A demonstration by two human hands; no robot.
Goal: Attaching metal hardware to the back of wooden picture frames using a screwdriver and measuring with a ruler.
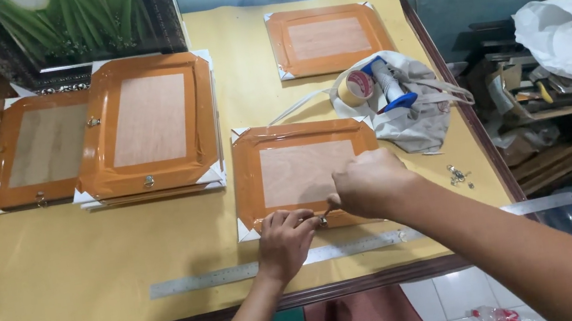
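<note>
At a yellow-covered worktop [91, 262], a person works on the back of a picture frame [303, 174] taped in glossy orange-brown, lying face down just beyond a long steel ruler [358, 246]. The left hand [284, 241] rests on the frame's near edge at about 6 o'clock, fingertips pinching a small metal fitting [323, 220]. The right hand [367, 182] is closed in a fist around a slim tool whose tip meets that fitting; the tool itself is mostly hidden. Doing this well seems to call for steady downward pressure, the tool kept upright and the fitting held from twisting. At 1 o'clock lie a tape roll [356, 86] and a blue-handled tool [388, 83] on a grey bag [420, 119]. More backed frames [147, 124] sit at 10 o'clock, loose hardware [458, 175] at 3 o'clock.
</note>
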